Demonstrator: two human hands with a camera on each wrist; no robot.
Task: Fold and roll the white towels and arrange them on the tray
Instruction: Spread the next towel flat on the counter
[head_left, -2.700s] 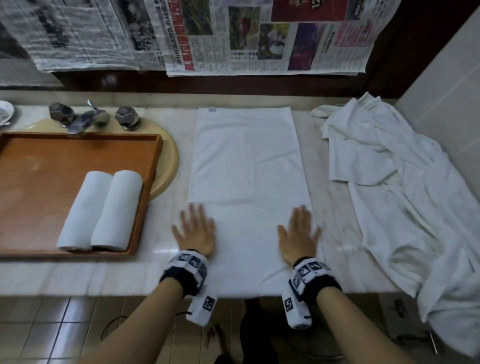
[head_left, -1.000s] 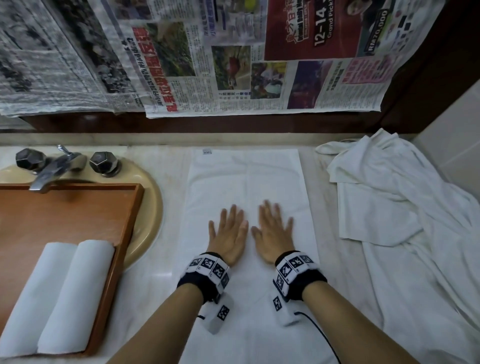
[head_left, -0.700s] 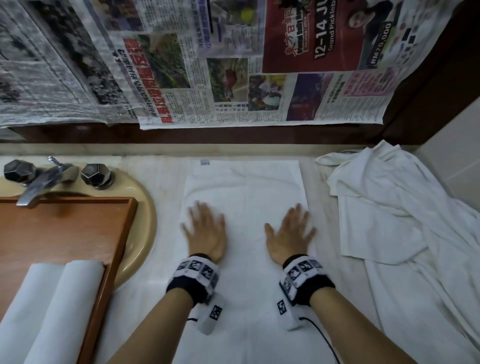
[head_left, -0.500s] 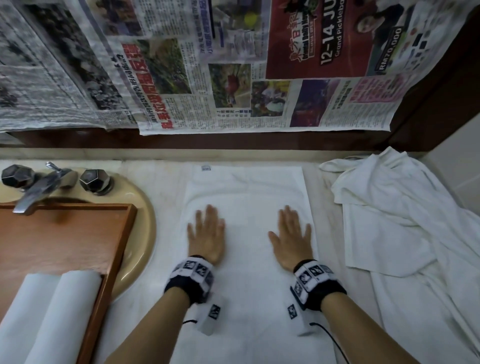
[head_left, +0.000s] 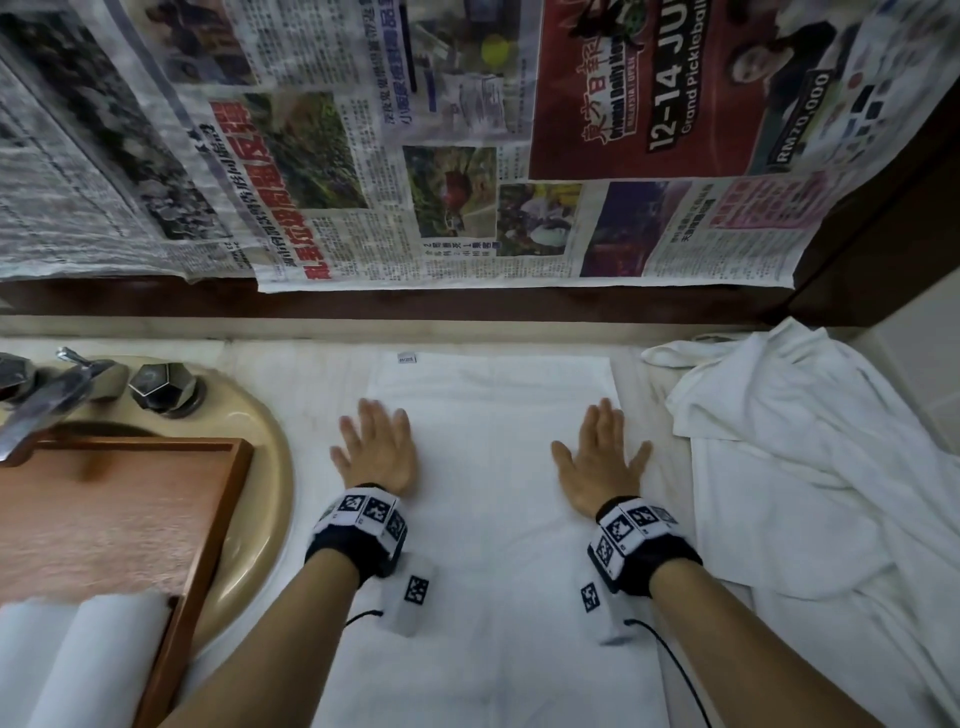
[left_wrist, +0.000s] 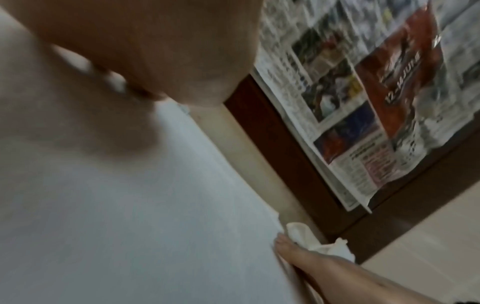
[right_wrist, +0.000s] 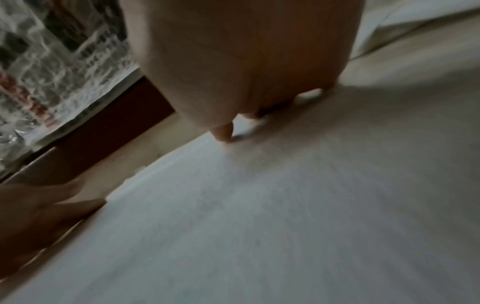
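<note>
A white towel (head_left: 488, 467) lies folded into a long strip on the marble counter, running from the back wall toward me. My left hand (head_left: 376, 449) presses flat on its left edge and my right hand (head_left: 600, 457) presses flat near its right edge, fingers straight. The wrist views show the same towel (left_wrist: 130, 205) (right_wrist: 259, 205) under each palm. Two rolled white towels (head_left: 78, 660) lie side by side in the wooden tray (head_left: 124, 519) at the lower left.
The tray sits over a beige sink (head_left: 260, 467) with a chrome tap (head_left: 47, 400) and knob (head_left: 161, 387). A heap of loose white towels (head_left: 810, 467) covers the counter to the right. Newspaper (head_left: 415, 156) hangs on the back wall.
My hands have slid from the towel's near end to its far half, came together, then spread apart to its two side edges. The view has tilted up toward the wall.
</note>
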